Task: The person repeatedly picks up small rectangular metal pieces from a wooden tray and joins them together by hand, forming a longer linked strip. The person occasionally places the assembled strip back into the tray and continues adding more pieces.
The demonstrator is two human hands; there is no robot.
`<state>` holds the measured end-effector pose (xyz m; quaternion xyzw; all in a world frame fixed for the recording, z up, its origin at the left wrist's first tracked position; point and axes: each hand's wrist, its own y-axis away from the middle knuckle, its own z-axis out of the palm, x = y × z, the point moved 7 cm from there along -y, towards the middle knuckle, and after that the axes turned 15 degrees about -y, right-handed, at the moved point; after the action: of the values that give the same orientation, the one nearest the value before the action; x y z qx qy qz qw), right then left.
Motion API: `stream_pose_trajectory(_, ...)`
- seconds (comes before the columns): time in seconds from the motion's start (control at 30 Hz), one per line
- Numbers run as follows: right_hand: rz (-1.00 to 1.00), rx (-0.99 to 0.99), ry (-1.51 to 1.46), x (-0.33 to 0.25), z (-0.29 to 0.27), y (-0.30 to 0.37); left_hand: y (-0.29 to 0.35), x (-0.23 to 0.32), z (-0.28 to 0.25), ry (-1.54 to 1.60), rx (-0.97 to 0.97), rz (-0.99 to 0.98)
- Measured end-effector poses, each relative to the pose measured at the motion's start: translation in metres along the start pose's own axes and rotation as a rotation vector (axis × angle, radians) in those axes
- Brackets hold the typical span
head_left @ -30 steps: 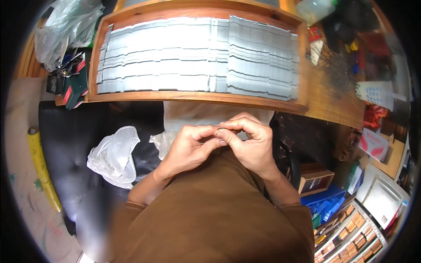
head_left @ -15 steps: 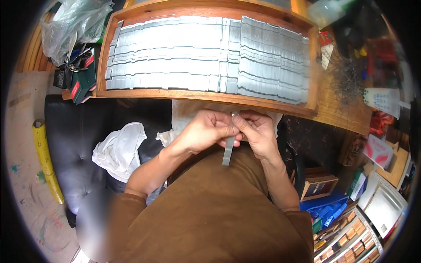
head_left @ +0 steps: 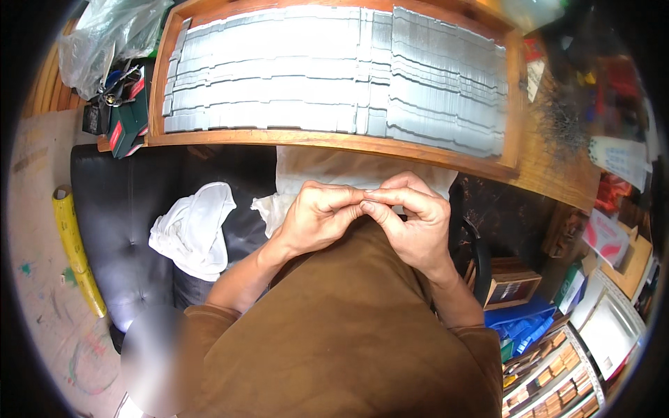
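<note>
Over my lap, my left hand [head_left: 317,214] and my right hand [head_left: 417,216] meet at the fingertips, thumbs and index fingers pinched close together. Whatever lies between them is covered by the fingers; the thin grey metal strip seen earlier does not show now. Beyond the hands stands a shallow wooden tray [head_left: 331,141], filled with rows of tightly packed thin silver-grey metal pieces [head_left: 279,76].
A white cloth [head_left: 195,230] lies on the black padded seat [head_left: 115,230] at left, beside a yellow roll [head_left: 75,251] on the floor. A clear plastic bag [head_left: 104,42] is at far left. Right of the tray sits a dark wiry heap [head_left: 563,125]; a small wooden box [head_left: 513,282] stands below.
The grey strip that hung below my fingers has gone out of sight. My right hand has turned, its fingers now reaching left to my left fingertips. The view has shifted slightly.
</note>
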<state>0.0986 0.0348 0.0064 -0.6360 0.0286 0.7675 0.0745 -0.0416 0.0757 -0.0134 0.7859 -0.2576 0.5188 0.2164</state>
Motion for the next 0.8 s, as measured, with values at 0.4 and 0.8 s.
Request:
stream_pose_trajectory(0.4,0.003,-0.143,0.010,-0.001,0.008,-0.003,0.009,0.012,-0.007,-0.122,0.102,0.136)
stream_pose_trajectory(0.8,-0.025,-0.155,-0.050,-0.001,0.008,-0.002,0.014,0.005,-0.008,-0.105,0.150,0.138)
